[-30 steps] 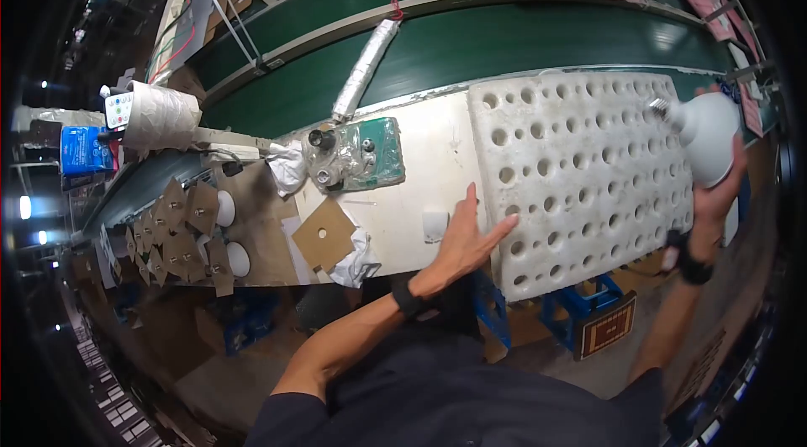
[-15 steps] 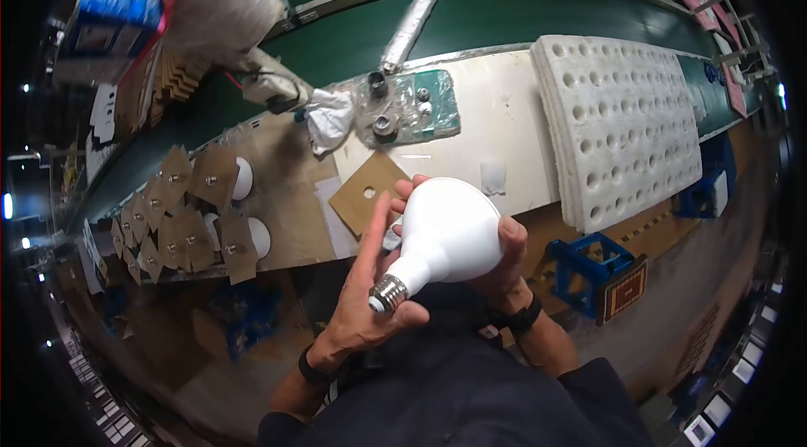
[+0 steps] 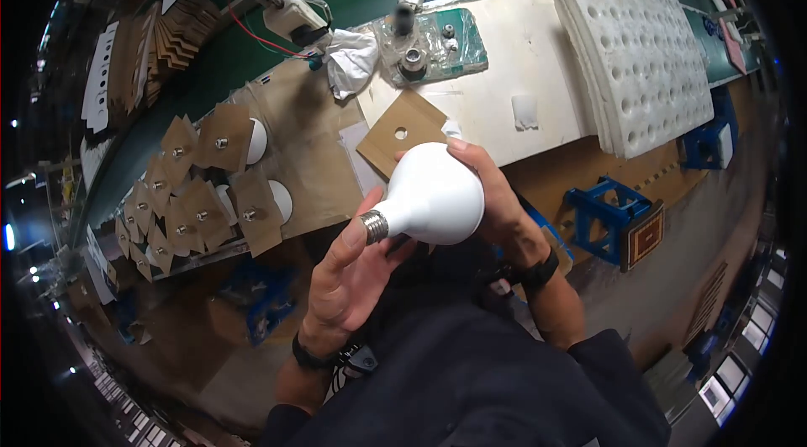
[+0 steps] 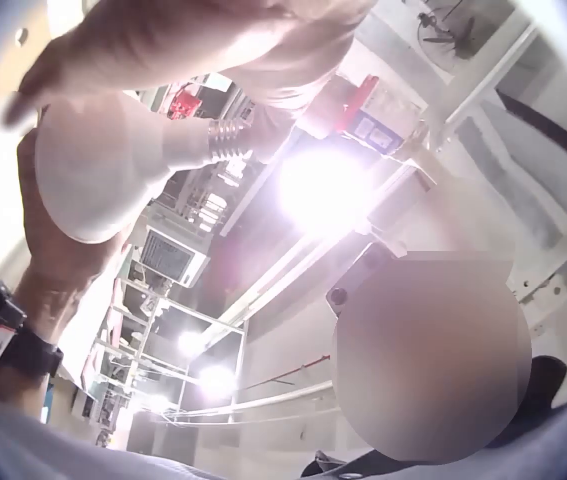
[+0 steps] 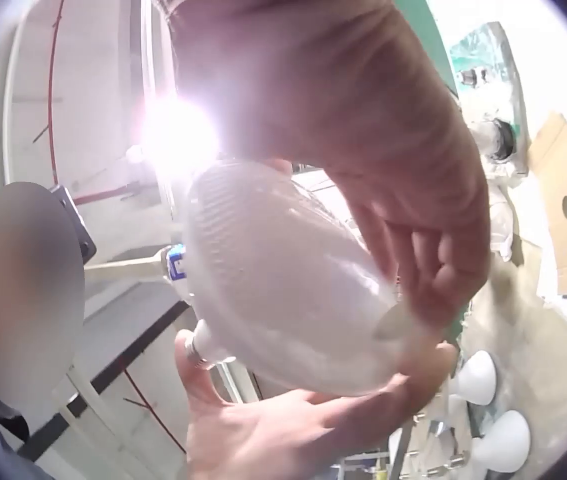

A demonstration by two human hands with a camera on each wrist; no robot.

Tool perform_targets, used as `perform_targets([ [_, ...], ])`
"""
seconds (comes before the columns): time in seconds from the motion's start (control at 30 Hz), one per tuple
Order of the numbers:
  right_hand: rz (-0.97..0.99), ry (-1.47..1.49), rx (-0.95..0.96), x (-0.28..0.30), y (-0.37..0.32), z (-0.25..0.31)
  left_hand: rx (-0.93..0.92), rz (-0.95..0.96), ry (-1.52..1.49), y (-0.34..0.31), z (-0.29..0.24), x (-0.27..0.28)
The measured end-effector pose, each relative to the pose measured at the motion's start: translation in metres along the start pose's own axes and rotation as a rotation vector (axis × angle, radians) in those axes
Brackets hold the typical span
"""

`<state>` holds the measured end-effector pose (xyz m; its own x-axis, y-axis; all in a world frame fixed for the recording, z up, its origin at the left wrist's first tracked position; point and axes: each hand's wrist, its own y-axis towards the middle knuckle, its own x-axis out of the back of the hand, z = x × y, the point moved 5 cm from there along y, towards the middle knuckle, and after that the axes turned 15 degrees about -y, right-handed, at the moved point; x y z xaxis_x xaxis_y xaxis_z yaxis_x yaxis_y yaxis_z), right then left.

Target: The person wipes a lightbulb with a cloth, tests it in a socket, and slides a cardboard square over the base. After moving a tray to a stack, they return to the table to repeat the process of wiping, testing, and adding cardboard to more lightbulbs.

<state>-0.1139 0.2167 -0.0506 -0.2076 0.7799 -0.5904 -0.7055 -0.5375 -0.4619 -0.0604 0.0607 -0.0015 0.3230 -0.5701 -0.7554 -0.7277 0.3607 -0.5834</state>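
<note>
A white reflector light bulb (image 3: 439, 195) with a metal screw base (image 3: 374, 227) is held in front of the body, its base pointing left. My right hand (image 3: 504, 216) grips the wide end, thumb on the near-top side and fingers behind. My left hand (image 3: 346, 283) has its thumb against the screw base, and its other fingers reach behind the bulb, partly hidden. In the right wrist view the broad lens face (image 5: 283, 280) shows, with the left fingers (image 5: 363, 410) along its lower edge. Beyond the bulb lies a cardboard square (image 3: 414, 116) with a round hole.
Left on the bench, several bulbs stand under cardboard squares (image 3: 223, 129), bases poking through. A plastic-wrapped board with sockets (image 3: 413, 60) lies at the back. To the right sits a white foam tray (image 3: 647, 60) with holes. A blue stool (image 3: 601, 203) stands below the bench.
The right hand has brought the bulb from above the foam tray to the body's front. The left hand has left the tray's edge and joined on the bulb. The view has swung left.
</note>
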Motion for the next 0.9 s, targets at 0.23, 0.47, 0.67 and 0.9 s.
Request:
perform_targets([
  [0.23,-0.024,-0.203,-0.169,0.033,0.011,-0.006,0.187,-0.05,-0.168,0.011,0.013,0.002],
  [0.47,0.025,0.032,0.276,0.052,0.009,0.008,0.233,-0.041,-0.436,0.041,0.025,-0.028],
  [0.67,-0.089,-0.056,0.184,0.071,0.014,0.007,0.333,-0.077,-0.443,0.048,0.037,-0.047],
  [0.9,-0.137,-0.043,-0.187,0.086,0.02,-0.003,0.124,-0.173,-0.169,0.061,0.03,-0.037],
])
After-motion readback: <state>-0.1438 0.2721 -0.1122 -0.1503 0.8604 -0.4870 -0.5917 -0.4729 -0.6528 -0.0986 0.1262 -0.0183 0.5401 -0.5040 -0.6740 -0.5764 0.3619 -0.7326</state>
